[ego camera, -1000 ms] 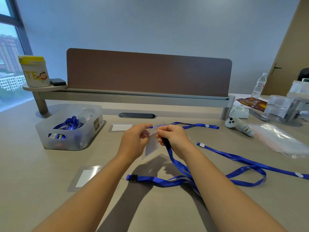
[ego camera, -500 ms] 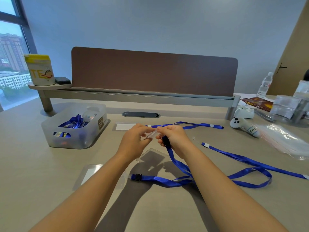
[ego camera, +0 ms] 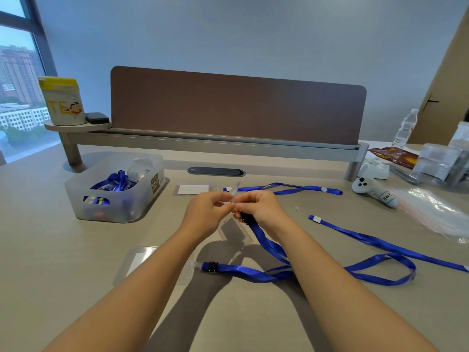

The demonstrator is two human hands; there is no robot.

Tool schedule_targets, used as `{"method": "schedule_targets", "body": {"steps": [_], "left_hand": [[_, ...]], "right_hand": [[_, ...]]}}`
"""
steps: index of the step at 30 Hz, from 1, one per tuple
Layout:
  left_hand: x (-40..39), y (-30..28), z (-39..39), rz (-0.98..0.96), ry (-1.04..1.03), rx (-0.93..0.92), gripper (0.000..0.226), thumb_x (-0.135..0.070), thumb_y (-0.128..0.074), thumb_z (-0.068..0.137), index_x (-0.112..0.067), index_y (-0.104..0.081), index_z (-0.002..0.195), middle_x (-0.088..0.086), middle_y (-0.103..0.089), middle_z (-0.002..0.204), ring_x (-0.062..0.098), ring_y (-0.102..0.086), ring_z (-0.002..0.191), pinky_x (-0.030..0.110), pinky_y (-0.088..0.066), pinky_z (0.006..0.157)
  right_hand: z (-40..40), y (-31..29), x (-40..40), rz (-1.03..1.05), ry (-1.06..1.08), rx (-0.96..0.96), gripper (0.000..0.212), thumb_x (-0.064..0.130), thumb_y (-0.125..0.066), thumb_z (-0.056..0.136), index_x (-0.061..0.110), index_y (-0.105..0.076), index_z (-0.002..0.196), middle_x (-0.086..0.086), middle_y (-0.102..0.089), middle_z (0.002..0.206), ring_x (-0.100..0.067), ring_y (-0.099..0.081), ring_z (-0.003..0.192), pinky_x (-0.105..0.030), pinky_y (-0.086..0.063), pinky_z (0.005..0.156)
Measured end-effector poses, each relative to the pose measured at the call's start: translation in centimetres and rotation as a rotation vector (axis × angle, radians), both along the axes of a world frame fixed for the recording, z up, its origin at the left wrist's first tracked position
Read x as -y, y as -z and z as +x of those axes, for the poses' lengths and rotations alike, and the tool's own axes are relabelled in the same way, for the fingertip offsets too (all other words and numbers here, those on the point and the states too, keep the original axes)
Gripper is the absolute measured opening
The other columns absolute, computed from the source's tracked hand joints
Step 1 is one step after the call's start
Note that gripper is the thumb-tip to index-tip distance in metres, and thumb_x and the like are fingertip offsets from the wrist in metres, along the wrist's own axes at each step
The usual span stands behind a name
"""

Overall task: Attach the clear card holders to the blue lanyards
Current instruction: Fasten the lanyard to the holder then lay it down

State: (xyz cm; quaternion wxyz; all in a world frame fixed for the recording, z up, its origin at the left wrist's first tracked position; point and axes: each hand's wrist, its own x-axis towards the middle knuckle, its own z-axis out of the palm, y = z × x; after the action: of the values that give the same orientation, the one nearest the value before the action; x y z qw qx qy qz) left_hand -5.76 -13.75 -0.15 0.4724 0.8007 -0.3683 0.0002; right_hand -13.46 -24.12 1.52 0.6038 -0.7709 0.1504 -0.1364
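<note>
- The left hand and right hand are held together above the desk, fingertips nearly touching.
- A clear card holder is pinched at its top edge by the left hand; its body is seen hanging below the hands, faint against the desk.
- The black clip end of a blue lanyard is gripped by the right hand, the strap trailing from under that hand toward the body.
- Whether the clip's loop is already through the holder's slot cannot be told; the joint is hidden by the fingers.
- Judgement: the holder is best kept taut and flat-on to the clip, so the soft loop is fed squarely through the slot, then snapped home and tugged once as a check.
- Risk judged: thin plastic may tear or slip if pulled sideways.
- A second lanyard is laid just beyond the hands; a third lies right of the right hand.
- Spare holders with white inserts are seen beyond the left hand and near the left forearm.
- A translucent bin sits well left of the left hand; blue lanyards with holders are heaped in it, along with a small clear object that cannot be identified.
- A clear bag lies far right; its contents are not legible.
</note>
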Motion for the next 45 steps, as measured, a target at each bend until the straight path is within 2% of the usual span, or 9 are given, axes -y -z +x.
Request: {"method": "schedule_targets", "body": {"steps": [3, 7, 20, 23, 28, 33, 38, 41, 45], "left_hand": [[0.0, -0.3, 0.0, 0.001, -0.015, 0.007, 0.028, -0.023, -0.056, 0.084, -0.01, -0.062, 0.108, 0.01, -0.067, 0.111, 0.018, -0.059, 0.096, 0.036, -0.049, 0.086], [0.2, -0.4, 0.0, 0.034, -0.043, 0.039, 0.028, -0.022, -0.055, 0.085, -0.01, -0.061, 0.109, 0.011, -0.066, 0.113, 0.02, -0.06, 0.099, 0.036, -0.049, 0.085], [-0.4, -0.6, 0.3, -0.018, 0.008, -0.012, 0.028, -0.02, -0.052, 0.087, -0.008, -0.061, 0.109, 0.014, -0.067, 0.11, 0.014, -0.055, 0.088, 0.027, -0.046, 0.079], [-0.5, -0.7, 0.3, -0.031, -0.007, -0.018, 0.027, -0.02, -0.053, 0.086, -0.006, -0.063, 0.107, 0.015, -0.068, 0.108, 0.014, -0.056, 0.086, 0.027, -0.044, 0.078], [-0.5, -1.2, 0.5, -0.085, -0.035, -0.065, 0.025, -0.016, -0.055, 0.085, -0.004, -0.064, 0.104, 0.016, -0.068, 0.105, 0.017, -0.056, 0.085, 0.028, -0.044, 0.076], [-0.4, -1.5, 0.4, -0.117, -0.048, -0.1, 0.022, -0.014, -0.055, 0.085, -0.002, -0.065, 0.1, 0.012, -0.063, 0.092, 0.019, -0.054, 0.084, 0.03, -0.045, 0.077], [0.0, -1.3, 0.4, -0.122, -0.075, -0.069, 0.016, -0.012, -0.055, 0.084, 0.0, -0.065, 0.087, 0.009, -0.058, 0.079, 0.021, -0.054, 0.077, 0.029, -0.046, 0.068], [0.1, -1.1, 0.5, -0.103, -0.096, -0.03, 0.015, -0.013, -0.054, 0.085, -0.002, -0.063, 0.087, 0.007, -0.058, 0.08, 0.02, -0.054, 0.076, 0.031, -0.048, 0.071], [-0.4, -0.7, 0.5, -0.132, 0.042, -0.107, 0.014, -0.016, -0.055, 0.084, -0.01, -0.058, 0.096, 0.002, -0.057, 0.092, 0.015, -0.055, 0.087, 0.025, -0.047, 0.076]], "right_hand": [[0.2, 0.1, 0.0, 0.022, 0.011, -0.002, 0.015, -0.001, -0.051, 0.088, -0.002, -0.064, 0.095, -0.003, -0.059, 0.07, -0.01, -0.056, 0.06, -0.015, -0.051, 0.059], [0.4, 0.2, 0.0, 0.07, 0.024, -0.017, 0.014, -0.001, -0.051, 0.088, 0.003, -0.065, 0.09, -0.003, -0.061, 0.073, -0.011, -0.058, 0.064, -0.017, -0.051, 0.062], [1.1, 0.0, -0.2, 0.069, 0.113, 0.034, 0.025, -0.001, -0.058, 0.084, -0.003, -0.059, 0.109, -0.001, -0.059, 0.079, -0.011, -0.058, 0.07, -0.019, -0.049, 0.067], [1.0, 0.0, -0.4, 0.034, 0.117, 0.072, 0.026, -0.004, -0.058, 0.084, -0.003, -0.057, 0.11, -0.002, -0.057, 0.077, -0.011, -0.057, 0.069, -0.017, -0.049, 0.067], [1.0, -0.3, -0.7, -0.073, 0.124, 0.137, 0.023, -0.004, -0.056, 0.085, -0.001, -0.057, 0.108, -0.001, -0.056, 0.078, -0.006, -0.054, 0.069, -0.003, -0.048, 0.052], [1.2, -0.5, -1.0, -0.128, 0.125, 0.184, 0.021, -0.005, -0.056, 0.085, -0.003, -0.058, 0.105, -0.002, -0.055, 0.082, -0.01, -0.054, 0.073, -0.014, -0.048, 0.067], [1.7, -0.1, -1.1, -0.109, 0.138, 0.204, 0.021, -0.008, -0.052, 0.085, -0.003, -0.057, 0.104, 0.001, -0.053, 0.078, -0.01, -0.053, 0.074, -0.015, -0.048, 0.064], [2.1, -0.1, -0.9, -0.07, 0.117, 0.182, 0.023, -0.007, -0.05, 0.086, -0.003, -0.056, 0.108, 0.002, -0.053, 0.076, -0.006, -0.053, 0.071, -0.012, -0.05, 0.059], [2.2, -0.2, -0.4, 0.03, 0.124, 0.175, 0.018, -0.006, -0.051, 0.087, 0.003, -0.057, 0.102, 0.0, -0.054, 0.076, -0.008, -0.053, 0.07, -0.014, -0.049, 0.061]]}}
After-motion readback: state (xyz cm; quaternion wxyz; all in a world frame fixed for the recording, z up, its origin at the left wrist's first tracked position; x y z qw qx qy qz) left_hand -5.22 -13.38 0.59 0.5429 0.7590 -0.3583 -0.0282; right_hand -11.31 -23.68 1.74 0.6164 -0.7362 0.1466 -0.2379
